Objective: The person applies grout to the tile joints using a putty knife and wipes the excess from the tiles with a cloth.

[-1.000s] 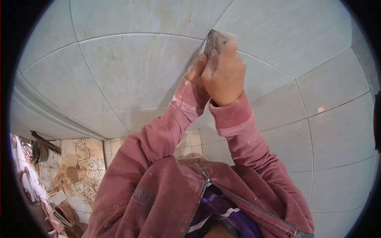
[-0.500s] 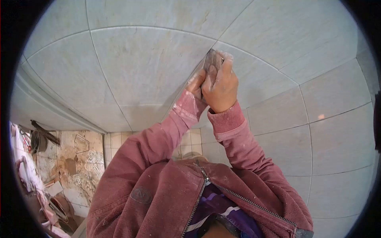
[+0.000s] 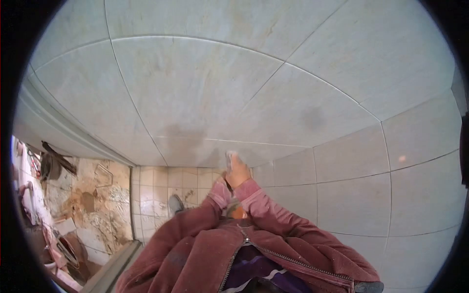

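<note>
My right hand (image 3: 238,172), dusted with white powder, is closed around a small flat scraper (image 3: 228,156) whose grey blade points up toward the wall. Close beside it on the left, my left hand (image 3: 221,185) is curled near the right wrist; what its fingers hold, if anything, is hidden. Both hands are low, in front of the bottom part of the pale grey tiled wall (image 3: 185,88). White-lined joints (image 3: 234,140) run between the tiles just above the hands. Whether the blade touches the wall I cannot tell.
Below lies a small-tiled floor (image 3: 155,188) with a grey shoe (image 3: 176,204) on it. An orange thing (image 3: 238,212) shows under my forearms. Past a doorway on the left are a dirty floor (image 3: 93,195), a dark bucket (image 3: 50,166) and clutter. Another tiled wall (image 3: 351,185) stands right.
Both hands have come down and a little left, from the slanting joint high on the wall to near its foot. The scraper has moved with the right hand. The shoe now shows.
</note>
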Motion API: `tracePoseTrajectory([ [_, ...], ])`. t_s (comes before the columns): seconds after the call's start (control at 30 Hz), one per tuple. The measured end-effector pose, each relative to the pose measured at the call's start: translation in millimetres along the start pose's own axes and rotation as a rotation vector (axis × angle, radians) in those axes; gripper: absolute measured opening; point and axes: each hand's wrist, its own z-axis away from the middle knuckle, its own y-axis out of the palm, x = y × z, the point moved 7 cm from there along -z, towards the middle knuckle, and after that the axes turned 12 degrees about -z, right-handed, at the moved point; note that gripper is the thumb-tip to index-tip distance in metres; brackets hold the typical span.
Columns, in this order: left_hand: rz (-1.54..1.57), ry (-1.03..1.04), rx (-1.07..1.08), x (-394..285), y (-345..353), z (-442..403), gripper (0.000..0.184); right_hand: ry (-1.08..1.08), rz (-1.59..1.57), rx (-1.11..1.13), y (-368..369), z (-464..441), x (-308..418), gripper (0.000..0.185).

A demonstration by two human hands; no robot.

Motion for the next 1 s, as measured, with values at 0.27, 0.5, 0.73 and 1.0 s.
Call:
tracePoseTrajectory([
  [0.27, 1.005, -0.029, -0.102, -129.7, -46.5, -89.3, 0.022, -0.409, -0.321, -0.438, -135.0, -24.2, 90.4, 0.031],
  [0.5, 1.220, -0.003, -0.130, -143.8, -55.3, -96.4, 0.018, -0.439, -0.123, -0.517, -135.6, -32.3, 106.0, 0.030],
  [0.73, 0.027, 0.455, -0.593, -127.8, -72.0, -68.9, 0.018, -0.372, -0.274, -0.386, -93.7, -25.6, 80.2, 0.032],
  [1.0, 1.095, -0.273, -0.301, -62.0, -6.0, -57.2, 0.021, -0.301, -0.172, -0.320, -80.1, -15.6, 54.0, 0.030],
])
